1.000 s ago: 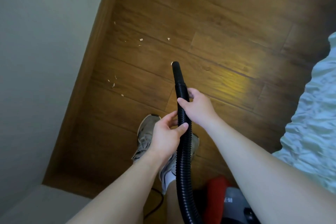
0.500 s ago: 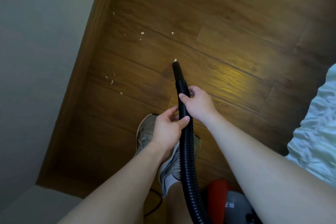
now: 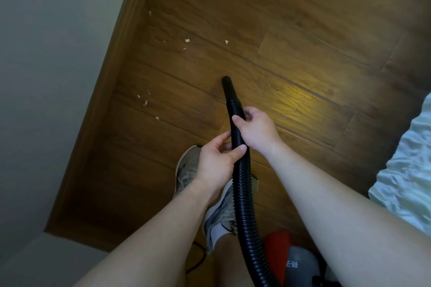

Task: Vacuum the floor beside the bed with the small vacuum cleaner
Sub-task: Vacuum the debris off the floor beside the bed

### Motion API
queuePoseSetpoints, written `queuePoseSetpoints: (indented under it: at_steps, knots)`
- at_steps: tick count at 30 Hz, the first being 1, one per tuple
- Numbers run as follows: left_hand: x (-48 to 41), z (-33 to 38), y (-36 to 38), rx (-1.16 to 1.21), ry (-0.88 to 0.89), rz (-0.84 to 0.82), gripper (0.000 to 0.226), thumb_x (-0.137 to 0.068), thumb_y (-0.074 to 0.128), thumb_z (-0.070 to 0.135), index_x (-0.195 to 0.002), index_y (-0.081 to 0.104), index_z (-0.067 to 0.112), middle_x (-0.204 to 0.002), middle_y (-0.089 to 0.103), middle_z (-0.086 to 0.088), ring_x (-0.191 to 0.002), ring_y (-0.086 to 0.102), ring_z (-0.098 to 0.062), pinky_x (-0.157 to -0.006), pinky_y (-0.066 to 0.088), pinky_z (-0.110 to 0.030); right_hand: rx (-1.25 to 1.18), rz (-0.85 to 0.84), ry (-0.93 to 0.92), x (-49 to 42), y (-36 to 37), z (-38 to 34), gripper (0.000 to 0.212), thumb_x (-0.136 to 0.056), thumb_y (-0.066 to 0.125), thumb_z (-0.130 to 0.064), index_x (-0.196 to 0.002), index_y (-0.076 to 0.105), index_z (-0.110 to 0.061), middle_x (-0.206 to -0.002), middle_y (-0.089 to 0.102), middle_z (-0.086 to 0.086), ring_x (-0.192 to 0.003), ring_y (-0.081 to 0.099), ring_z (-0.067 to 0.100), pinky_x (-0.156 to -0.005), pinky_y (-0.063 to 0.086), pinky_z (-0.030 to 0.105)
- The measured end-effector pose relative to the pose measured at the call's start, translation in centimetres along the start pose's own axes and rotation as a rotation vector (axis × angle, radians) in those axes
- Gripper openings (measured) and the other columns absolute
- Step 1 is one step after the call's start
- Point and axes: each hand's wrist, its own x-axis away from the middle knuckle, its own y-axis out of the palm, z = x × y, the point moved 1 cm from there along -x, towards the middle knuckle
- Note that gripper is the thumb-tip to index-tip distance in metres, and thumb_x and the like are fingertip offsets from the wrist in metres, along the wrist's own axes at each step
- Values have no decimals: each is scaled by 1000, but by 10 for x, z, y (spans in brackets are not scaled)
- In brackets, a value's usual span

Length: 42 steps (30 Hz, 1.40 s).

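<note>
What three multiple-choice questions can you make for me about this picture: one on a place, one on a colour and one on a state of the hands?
1. Where do the small pale scraps lie on the brown wooden floor, relative to the smooth round nozzle?
A. left of and beyond it
B. only right of it
C. piled at its mouth

2. What colour is the ribbed plastic vacuum hose?
A. red
B. black
C. white

3. Which hand grips the hose?
A. left only
B. right only
C. both

Key: 1 A, every scrap sits on the nozzle's wall side or further ahead. 2 B, its ribs are black. 3 C, the left hand and the right hand both curl round it.
</note>
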Motion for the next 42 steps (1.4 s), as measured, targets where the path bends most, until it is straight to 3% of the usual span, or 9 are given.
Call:
queuePoseSetpoints:
  at_steps: [5,10,13,22,27,34,39,42]
  knots:
    - [9,0,-11,34,0,27,58,-91,73,6,-145,52,17,-116,73,-6,-100,74,-19,-87,61,-34,31,-39,-32,6,9,-8,44,-98,57,-33,-138,55,-14,-133,63,4,-120,58,21,-89,38,21]
    - [14,-10,-26,79,-3,85,61,-89,75,7,-145,52,16,-119,72,-9,-103,74,-22,-96,58,-46,65,-104,-63,14,24,-18,45,-98,58,-31,-140,54,-14,-133,63,5,-116,59,19,-86,36,20]
    - [18,-18,-37,115,0,115,62,-89,76,8,-145,52,16,-120,72,-7,-103,74,-20,-96,58,-45,101,-161,-86,17,35,-24,45,-98,59,-30,-139,54,-13,-131,63,5,-111,59,17,-85,38,21]
    - [34,-36,-57,241,19,184,61,-89,75,6,-145,51,13,-118,74,-7,-104,73,-18,-98,57,-40,237,-275,-139,25,63,-29,49,-97,60,-33,-139,54,-11,-131,64,8,-115,61,23,-97,49,32]
    - [44,-49,-68,310,-1,242,61,-89,75,7,-145,52,14,-113,76,-5,-97,75,-15,-93,59,-37,331,-337,-179,31,84,-30,46,-97,59,-35,-137,56,-12,-126,66,6,-100,61,17,-84,47,26]
    - [49,-58,-90,348,-20,264,59,-90,75,10,-145,52,17,-108,77,0,-97,75,-12,-95,58,-37,388,-380,-187,32,112,-34,53,-97,58,-37,-143,51,-10,-133,63,6,-116,61,22,-89,46,25]
    - [45,-56,-105,362,-19,260,57,-91,74,8,-143,54,18,-111,77,-3,-98,75,-14,-93,60,-37,405,-373,-194,27,128,-41,48,-96,58,-39,-136,58,-12,-120,69,4,-102,65,18,-76,45,24]
    - [43,-54,-113,421,-23,249,53,-91,72,3,-139,56,17,-110,77,-4,-97,75,-13,-84,62,-29,411,-370,-191,25,136,-48,47,-96,58,-39,-135,59,-13,-114,70,3,-97,66,18,-73,46,24]
